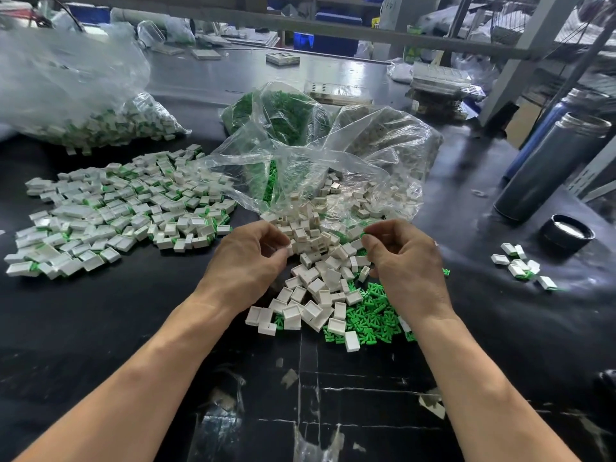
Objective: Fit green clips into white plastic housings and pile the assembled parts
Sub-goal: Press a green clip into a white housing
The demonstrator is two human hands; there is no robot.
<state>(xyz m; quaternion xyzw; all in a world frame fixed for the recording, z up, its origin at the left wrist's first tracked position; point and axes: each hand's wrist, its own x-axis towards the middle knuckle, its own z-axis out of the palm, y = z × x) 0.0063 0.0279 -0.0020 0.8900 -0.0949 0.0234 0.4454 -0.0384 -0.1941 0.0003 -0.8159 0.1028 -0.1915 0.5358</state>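
Note:
A heap of empty white housings (316, 278) spills from a clear bag (320, 181) onto the black table. Loose green clips (370, 315) lie at its near right side. My left hand (246, 258) hovers over the heap's left edge with fingers curled; what it holds is hidden. My right hand (403, 258) pinches a small green clip (364, 234) between thumb and forefinger. A wide pile of assembled white-and-green parts (116, 211) spreads across the table to the left.
A bag of assembled parts (100, 121) sits far left, a bag of green clips (283, 115) behind the heap. Two metal flasks (550, 168) and a black lid (566, 233) stand on the right, near a few assembled parts (520, 266).

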